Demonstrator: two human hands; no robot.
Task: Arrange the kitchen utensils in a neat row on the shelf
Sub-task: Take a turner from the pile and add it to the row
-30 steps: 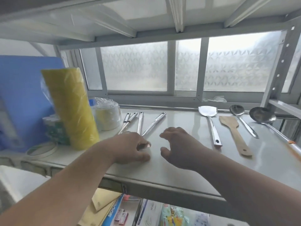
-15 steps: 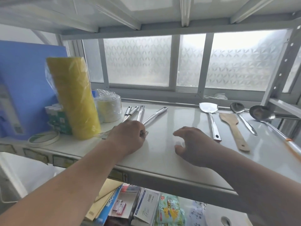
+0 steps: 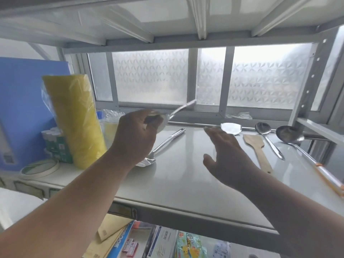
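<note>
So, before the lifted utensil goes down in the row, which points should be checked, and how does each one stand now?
1. Grip on lifted utensil: left hand holds it by the head end, handle up toward the window. Ok.
2. Utensil clear of the shelf: in the air. Ok.
3. Landing space: bare shelf between the utensil still lying and the metal turner. Ok.
4. Right hand free: open, over the shelf, holding nothing. Ok.
5. Existing row: turner, wooden spatula, spoon, ladle lie side by side, heads at the back. Ok.
6. How many utensils the left hand holds: blurred. Cannot tell.
</note>
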